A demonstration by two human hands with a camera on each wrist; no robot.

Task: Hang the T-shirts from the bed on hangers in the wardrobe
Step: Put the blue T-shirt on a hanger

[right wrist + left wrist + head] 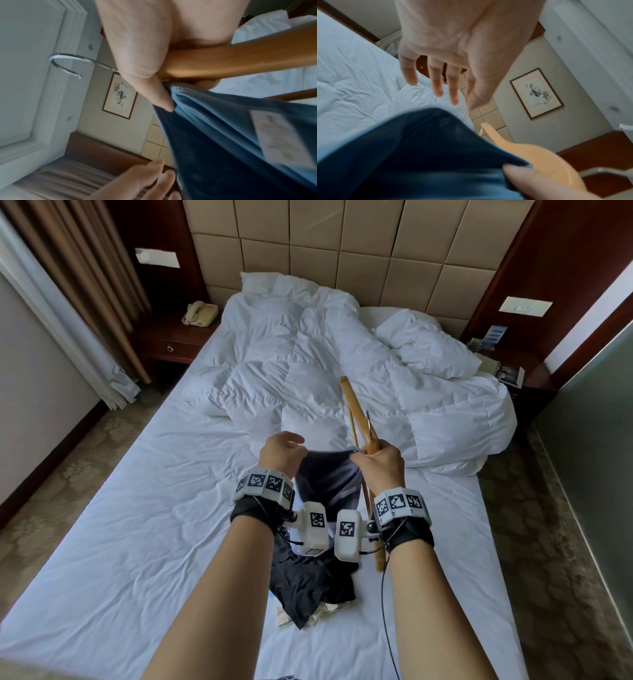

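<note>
The right hand (380, 463) clamps the wooden hanger (356, 412) and pinches the dark blue T-shirt's (329, 481) hem against it; the left hand (282, 451) hovers just beside that pinch, fingers spread, holding nothing; if the thumb eases, I judge the cloth will drop onto the bed (137, 508); the neckline is hidden; the wardrobe is out of view.

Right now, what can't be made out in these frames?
- T-shirt neckline: head view, hidden by both hands and wrist rigs.
- Label on T-shirt: right wrist view, text blurred.
- Hanger lower arm: head view, behind right hand.
- Wardrobe: not in any view.
</note>
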